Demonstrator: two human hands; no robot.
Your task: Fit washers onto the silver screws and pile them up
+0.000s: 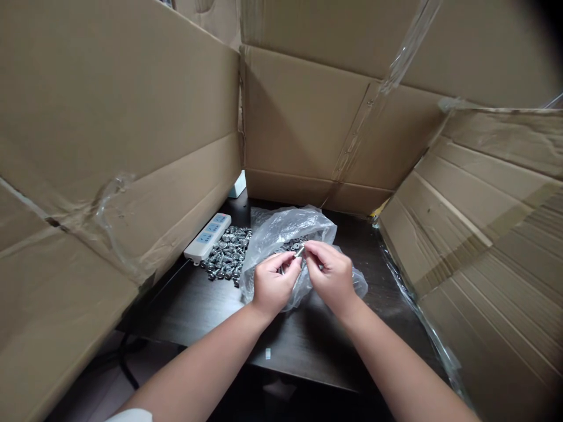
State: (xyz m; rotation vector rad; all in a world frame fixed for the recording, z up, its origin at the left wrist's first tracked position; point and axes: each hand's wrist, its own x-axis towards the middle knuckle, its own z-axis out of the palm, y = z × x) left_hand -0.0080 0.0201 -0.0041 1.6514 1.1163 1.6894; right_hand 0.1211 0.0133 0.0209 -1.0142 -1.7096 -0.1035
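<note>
Over the plastic bag [288, 224], your left hand [273, 282] and right hand [333, 274] pinch a metal bolt [299, 251]. Loose bolts [227, 253] lie alongside.

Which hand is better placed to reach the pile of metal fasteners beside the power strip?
Probably the left hand: it is nearer the fastener pile, which lies on its side of the plastic bag. The right hand would likely have to cross past it.
</note>
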